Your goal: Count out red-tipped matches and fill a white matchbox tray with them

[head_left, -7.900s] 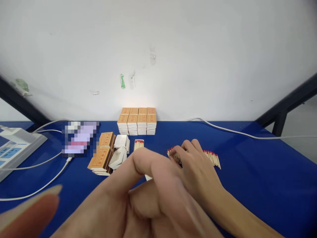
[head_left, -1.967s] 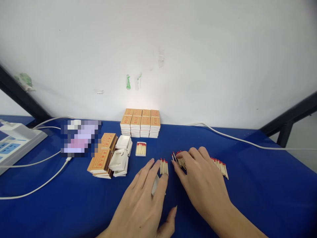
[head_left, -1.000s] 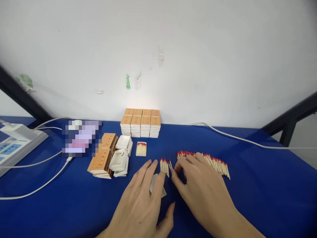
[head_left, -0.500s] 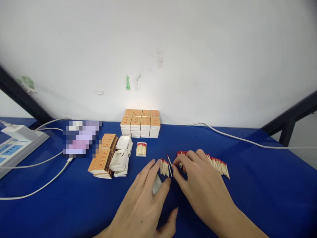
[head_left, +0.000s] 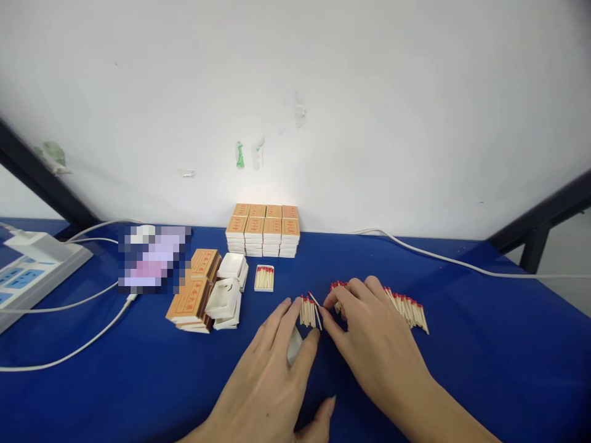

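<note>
On the blue table (head_left: 484,344), the left hand (head_left: 272,375) lies flat and unclenched with its fingers spread over a white matchbox tray (head_left: 293,344), and a small bundle of matches (head_left: 308,312) lies just past its fingertips, gripped by neither hand. The right hand (head_left: 369,335) rests loosely curled and grasps nothing that shows; its forefinger and thumb touch the right edge of that bundle, while the long row of loose matches (head_left: 409,309) stretches out behind its knuckles. Further back stand a filled tray (head_left: 265,278), empty trays (head_left: 226,294) and stacked matchboxes (head_left: 262,230).
</note>
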{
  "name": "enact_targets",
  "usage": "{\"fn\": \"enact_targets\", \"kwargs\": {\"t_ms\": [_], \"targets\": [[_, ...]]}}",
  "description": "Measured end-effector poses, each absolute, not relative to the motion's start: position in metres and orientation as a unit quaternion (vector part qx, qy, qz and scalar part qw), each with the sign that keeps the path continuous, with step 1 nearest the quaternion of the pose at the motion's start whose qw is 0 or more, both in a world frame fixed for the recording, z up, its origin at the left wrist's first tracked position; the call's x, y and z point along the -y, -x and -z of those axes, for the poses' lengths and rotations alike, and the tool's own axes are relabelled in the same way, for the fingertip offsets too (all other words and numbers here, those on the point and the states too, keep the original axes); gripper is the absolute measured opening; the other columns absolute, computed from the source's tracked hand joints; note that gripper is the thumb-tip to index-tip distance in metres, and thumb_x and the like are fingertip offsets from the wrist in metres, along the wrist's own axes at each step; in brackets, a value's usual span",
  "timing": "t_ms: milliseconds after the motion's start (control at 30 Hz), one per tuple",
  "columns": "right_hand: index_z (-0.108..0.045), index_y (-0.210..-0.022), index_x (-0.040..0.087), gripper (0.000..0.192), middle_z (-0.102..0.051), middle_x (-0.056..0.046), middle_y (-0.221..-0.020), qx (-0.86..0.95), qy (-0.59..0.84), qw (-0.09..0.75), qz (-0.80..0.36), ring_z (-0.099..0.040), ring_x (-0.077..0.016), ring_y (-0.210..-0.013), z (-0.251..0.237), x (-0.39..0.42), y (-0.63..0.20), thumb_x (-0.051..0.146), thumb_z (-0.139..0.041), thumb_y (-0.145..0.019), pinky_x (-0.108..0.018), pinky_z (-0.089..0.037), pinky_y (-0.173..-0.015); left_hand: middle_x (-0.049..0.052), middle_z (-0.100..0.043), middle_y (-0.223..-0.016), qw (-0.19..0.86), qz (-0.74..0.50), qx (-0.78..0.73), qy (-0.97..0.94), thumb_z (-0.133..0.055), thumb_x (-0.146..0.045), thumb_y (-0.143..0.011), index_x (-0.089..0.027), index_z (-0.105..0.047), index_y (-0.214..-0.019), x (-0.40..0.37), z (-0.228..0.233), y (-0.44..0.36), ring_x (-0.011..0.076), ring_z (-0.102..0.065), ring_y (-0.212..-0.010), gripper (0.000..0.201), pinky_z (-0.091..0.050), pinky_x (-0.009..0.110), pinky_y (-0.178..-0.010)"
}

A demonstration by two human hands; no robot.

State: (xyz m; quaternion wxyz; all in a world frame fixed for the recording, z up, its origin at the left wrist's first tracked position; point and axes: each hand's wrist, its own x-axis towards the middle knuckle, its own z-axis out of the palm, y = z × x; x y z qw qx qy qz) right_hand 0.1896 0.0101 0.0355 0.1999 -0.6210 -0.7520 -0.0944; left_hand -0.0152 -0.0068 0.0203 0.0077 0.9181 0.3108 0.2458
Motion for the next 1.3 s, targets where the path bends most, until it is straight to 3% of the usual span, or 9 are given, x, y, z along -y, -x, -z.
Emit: {"fn": "enact_targets", "kwargs": {"t_ms": [133,300,600,900,1167,1300], "targets": [[-0.065,-0.078,0.023,0.020,-0.062,-0.007,-0.080,0.751,0.621,0.196,0.107,-0.054,-0.0290,-0.086,-0.038,-0.008,-0.189,0.013,-0.067,-0.096,-0.045,-0.048,-0.075,0.037,-0.045,-0.164,0.015,-0.236,-0.310,-0.921,-0.072,-0.021,-0.087,-0.004,-0.056,-0.151,0.006,-0.020,0.015,0.0515,-0.048,-0.154,0.069,-0.060,0.067,-0.109],[-0.064,-0.075,0.024,0.022,-0.063,-0.006,-0.076,0.754,0.622,0.190,0.095,-0.057,-0.0284,-0.080,-0.043,-0.003,-0.192,0.012,-0.068,-0.092,-0.044,-0.047,-0.071,0.035,-0.038,-0.169,0.028,-0.227,-0.304,-0.925,-0.076,-0.021,-0.083,-0.009,-0.049,-0.161,0.006,-0.019,0.017,0.0533,-0.042,-0.158,0.083,-0.058,0.070,-0.110],[-0.064,-0.075,0.025,0.021,-0.065,-0.006,-0.079,0.744,0.635,0.201,0.052,-0.060,-0.0291,-0.082,-0.043,-0.002,-0.193,0.017,-0.070,-0.094,-0.043,-0.046,-0.069,0.035,-0.041,-0.168,0.009,-0.230,-0.315,-0.921,-0.075,-0.025,-0.085,-0.008,-0.047,-0.163,0.006,-0.017,0.017,0.0539,-0.044,-0.156,0.084,-0.059,0.071,-0.108],[-0.065,-0.079,0.024,0.023,-0.065,-0.004,-0.081,0.749,0.627,0.213,0.016,-0.058,-0.0270,-0.082,-0.041,-0.005,-0.189,0.011,-0.066,-0.098,-0.041,-0.046,-0.071,0.032,-0.059,-0.150,-0.039,-0.288,-0.329,-0.899,-0.067,-0.023,-0.091,-0.008,-0.064,-0.136,0.007,-0.029,0.014,0.0477,-0.062,-0.142,0.048,-0.067,0.060,-0.100],[-0.067,-0.084,0.024,0.017,-0.065,-0.005,-0.082,0.746,0.632,0.207,0.044,-0.058,-0.0288,-0.085,-0.038,-0.009,-0.191,0.015,-0.067,-0.099,-0.040,-0.045,-0.071,0.030,-0.066,-0.140,-0.045,-0.289,-0.346,-0.891,-0.067,-0.022,-0.089,-0.006,-0.063,-0.137,0.006,-0.029,0.014,0.0477,-0.070,-0.129,0.051,-0.069,0.061,-0.095],[-0.067,-0.087,0.024,0.017,-0.064,-0.004,-0.083,0.750,0.626,0.214,0.011,-0.057,-0.0277,-0.085,-0.037,-0.009,-0.190,0.014,-0.066,-0.100,-0.040,-0.045,-0.073,0.028,-0.072,-0.134,-0.029,-0.285,-0.340,-0.896,-0.065,-0.021,-0.089,-0.006,-0.062,-0.139,0.005,-0.029,0.013,0.0438,-0.073,-0.126,0.052,-0.069,0.059,-0.097]]}}
